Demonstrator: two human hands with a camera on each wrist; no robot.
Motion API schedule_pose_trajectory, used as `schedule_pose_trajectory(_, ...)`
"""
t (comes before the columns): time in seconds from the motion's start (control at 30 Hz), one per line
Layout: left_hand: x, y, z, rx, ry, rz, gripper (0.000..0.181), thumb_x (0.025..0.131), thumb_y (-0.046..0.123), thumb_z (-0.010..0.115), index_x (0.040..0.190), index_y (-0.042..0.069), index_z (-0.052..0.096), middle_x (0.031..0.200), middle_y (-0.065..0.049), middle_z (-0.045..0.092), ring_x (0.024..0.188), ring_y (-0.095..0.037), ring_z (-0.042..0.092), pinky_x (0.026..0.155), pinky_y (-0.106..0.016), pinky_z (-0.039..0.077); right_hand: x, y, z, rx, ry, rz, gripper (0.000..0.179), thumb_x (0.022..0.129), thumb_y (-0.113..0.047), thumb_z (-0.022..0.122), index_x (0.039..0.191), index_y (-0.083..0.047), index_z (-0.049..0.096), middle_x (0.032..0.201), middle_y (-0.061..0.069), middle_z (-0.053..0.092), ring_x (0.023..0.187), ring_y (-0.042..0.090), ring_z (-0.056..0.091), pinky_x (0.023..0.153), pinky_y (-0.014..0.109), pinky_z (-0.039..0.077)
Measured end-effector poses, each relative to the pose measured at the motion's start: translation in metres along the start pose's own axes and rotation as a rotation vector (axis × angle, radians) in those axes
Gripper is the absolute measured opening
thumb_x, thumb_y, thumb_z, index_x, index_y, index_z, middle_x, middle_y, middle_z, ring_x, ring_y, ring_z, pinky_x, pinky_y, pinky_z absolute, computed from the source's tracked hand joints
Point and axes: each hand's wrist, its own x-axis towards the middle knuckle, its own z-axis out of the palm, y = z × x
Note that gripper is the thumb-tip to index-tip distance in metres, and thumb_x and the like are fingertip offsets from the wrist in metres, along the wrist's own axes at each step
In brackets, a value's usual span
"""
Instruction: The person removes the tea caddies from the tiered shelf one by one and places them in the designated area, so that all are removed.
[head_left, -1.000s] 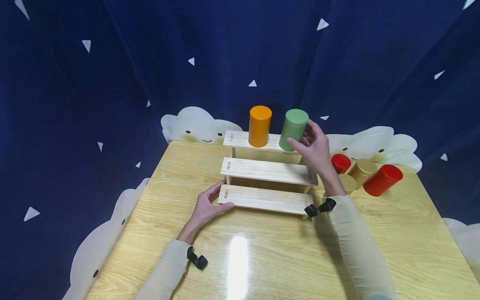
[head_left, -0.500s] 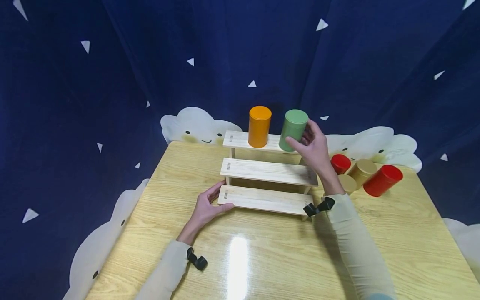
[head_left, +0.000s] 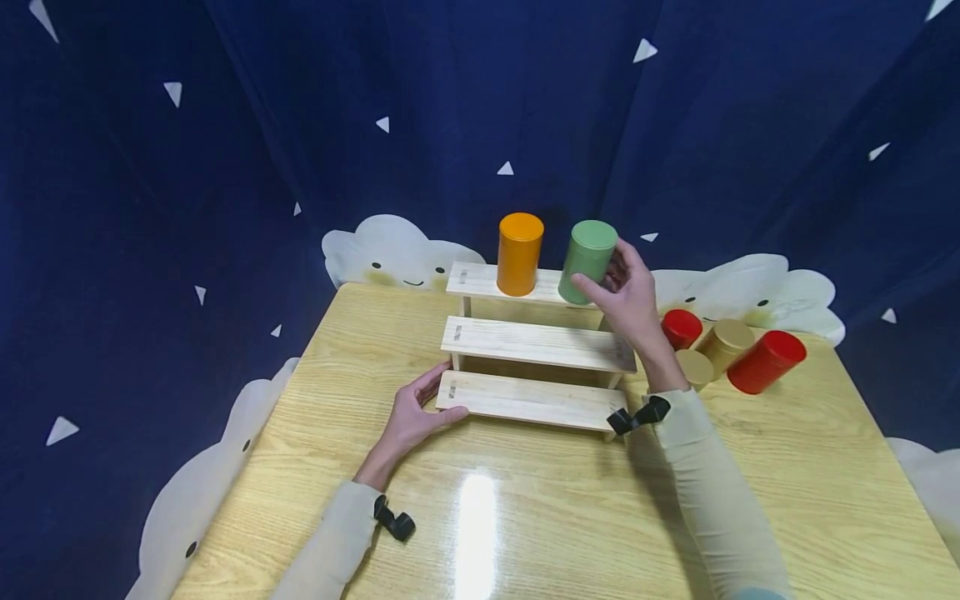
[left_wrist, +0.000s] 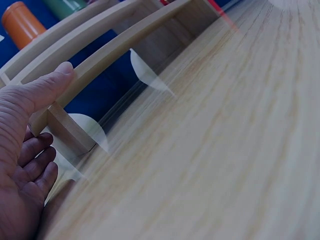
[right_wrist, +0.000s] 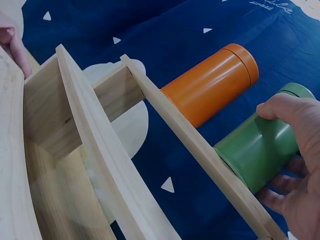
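Note:
A three-step wooden rack [head_left: 536,343] stands on the table. My left hand [head_left: 411,417] grips the left end of its lowest step. In the left wrist view the thumb [left_wrist: 52,86] lies against that board's front edge, with the other fingers curled at the end. My right hand [head_left: 632,302] holds a green canister [head_left: 588,262] upright at the right part of the top step. The right wrist view has the canister's base against the board, thumb on one side and fingers round the other. An orange canister [head_left: 520,254] stands to its left, a small gap between them.
Right of the rack are a small red canister [head_left: 681,327], a tan canister [head_left: 729,342], another tan canister [head_left: 695,367] partly behind my right forearm, and a tilted-looking red canister [head_left: 767,361]. A dark blue curtain [head_left: 480,100] with white clouds hangs behind the table [head_left: 585,517].
Almost nothing differs. Both hands, the green canister and the rack keep their places, with only a slight shift of the head view.

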Motion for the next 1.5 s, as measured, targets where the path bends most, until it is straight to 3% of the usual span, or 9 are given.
schedule_pose_trajectory(0.23,0.0,-0.001,0.0,-0.004,0.002,-0.002,0.082,0.08,0.009,0.092,0.152,0.012,0.054,0.15,-0.009,0.06,0.14,-0.027,0.054,0.12,-0.043,0.041,-0.007,-0.019,0.001,0.002,0.012,0.018,0.075,0.091,-0.003,0.08,0.156,-0.001,0.042,0.146,0.022,0.056,0.124,0.034,0.059,0.115,0.053,0.047)
schedule_pose_trajectory(0.43,0.0,-0.002,0.0,-0.001,0.004,-0.003,0.083,0.079,0.01,0.093,0.153,0.009,0.053,0.15,-0.009,0.059,0.14,-0.027,0.055,0.12,-0.043,0.041,-0.014,-0.035,-0.001,0.023,0.009,0.007,0.071,0.091,-0.006,0.079,0.154,-0.002,0.045,0.144,0.022,0.057,0.12,0.024,0.061,0.113,0.047,0.05)
schedule_pose_trajectory(0.77,0.0,-0.002,-0.001,-0.006,0.0,-0.002,0.081,0.08,0.011,0.092,0.152,0.014,0.055,0.151,-0.008,0.059,0.14,-0.027,0.054,0.12,-0.043,0.041,-0.006,-0.003,-0.004,0.032,0.025,0.0,0.076,0.089,-0.008,0.084,0.155,-0.01,0.046,0.144,0.014,0.059,0.116,0.017,0.06,0.109,0.039,0.053)
schedule_pose_trajectory(1.13,0.0,-0.002,0.0,-0.007,0.003,-0.008,0.082,0.08,0.012,0.093,0.152,0.014,0.055,0.151,-0.008,0.059,0.14,-0.026,0.054,0.12,-0.042,0.041,-0.012,-0.003,-0.012,0.064,0.047,0.01,0.075,0.087,-0.01,0.086,0.153,-0.013,0.049,0.142,0.013,0.06,0.119,0.02,0.061,0.104,0.029,0.053)
schedule_pose_trajectory(1.5,0.0,-0.003,0.0,-0.013,-0.002,-0.006,0.083,0.079,0.01,0.093,0.152,0.014,0.054,0.151,-0.01,0.058,0.141,-0.028,0.053,0.121,-0.043,0.04,-0.019,-0.006,-0.019,0.084,0.075,-0.043,0.073,0.085,-0.004,0.086,0.149,-0.012,0.053,0.135,0.01,0.064,0.115,0.016,0.064,0.099,0.024,0.055)
